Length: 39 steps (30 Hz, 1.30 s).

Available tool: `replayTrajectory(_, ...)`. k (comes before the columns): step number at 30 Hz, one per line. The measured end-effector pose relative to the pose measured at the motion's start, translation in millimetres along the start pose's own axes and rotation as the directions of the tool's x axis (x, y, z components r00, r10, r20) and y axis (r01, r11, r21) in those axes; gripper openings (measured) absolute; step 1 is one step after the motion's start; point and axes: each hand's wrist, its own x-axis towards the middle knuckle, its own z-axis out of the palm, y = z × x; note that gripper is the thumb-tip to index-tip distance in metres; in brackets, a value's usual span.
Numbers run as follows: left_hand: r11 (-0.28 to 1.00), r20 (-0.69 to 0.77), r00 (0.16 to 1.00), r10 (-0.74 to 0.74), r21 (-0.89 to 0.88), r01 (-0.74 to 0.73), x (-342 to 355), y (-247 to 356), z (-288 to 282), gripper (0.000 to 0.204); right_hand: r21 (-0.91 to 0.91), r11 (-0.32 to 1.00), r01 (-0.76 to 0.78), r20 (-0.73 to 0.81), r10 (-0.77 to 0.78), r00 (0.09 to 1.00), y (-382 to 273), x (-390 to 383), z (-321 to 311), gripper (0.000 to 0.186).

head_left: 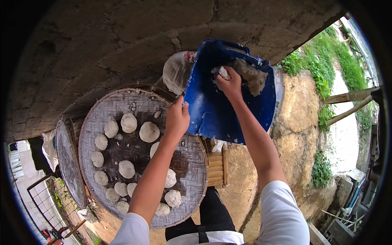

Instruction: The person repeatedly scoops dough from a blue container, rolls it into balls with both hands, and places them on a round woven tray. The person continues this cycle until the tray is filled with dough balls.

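At the far left we see a grey round disc [68,163] standing on edge, near the left rim of the round woven tray [192,160]. On that tray lie many pale balls [149,132], mostly in an arc along its left and near rim, with others toward the middle and the right. Our left forearm crosses above them, covering part of the tray and cutting off at least one ball.

Beyond the tray's far right rim, our left hand [178,119] is closed on the left edge of the blue container [228,122]; the thumb shows, but the fingers wrap partly out of sight. Behind that edge sits a whitish bag [174,73], its contents hard to make out.

Inside the container, our right hand [231,85] is curled around a white lump [224,73]. We judge the key relation to be this: the pale mass [254,76] lies just to the right of that grip, its long axis slanting from the container's far edge toward its right edge, and our right hand is the nearer one. Shade darkens the container's left inside, and we cannot tell whether lump and mass touch.
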Motion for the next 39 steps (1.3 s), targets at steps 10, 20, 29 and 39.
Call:
replayTrajectory(10,0.998,-0.053,0.997,0.064,-0.024,-0.065,-2,-4,4,0.013,-0.379,0.753,0.538,0.449,-0.359,0.819,-25,-31,-18,0.039)
replayTrajectory(20,0.988,-0.104,0.982,0.156,0.019,-0.155,-1,-12,6,0.024,0.048,0.950,0.310,-0.205,-0.294,0.933,-27,-64,-19,0.046)
replayTrajectory(29,0.993,-0.075,0.990,0.120,0.008,-0.120,-2,-13,5,0.021,-0.506,0.580,0.638,0.395,-0.502,0.770,-31,-75,-22,0.034)
replayTrajectory(39,0.996,-0.062,0.994,0.091,0.015,-0.090,0,-8,3,0.015,0.077,0.951,0.300,-0.246,-0.273,0.930,-30,-63,-32,0.038)
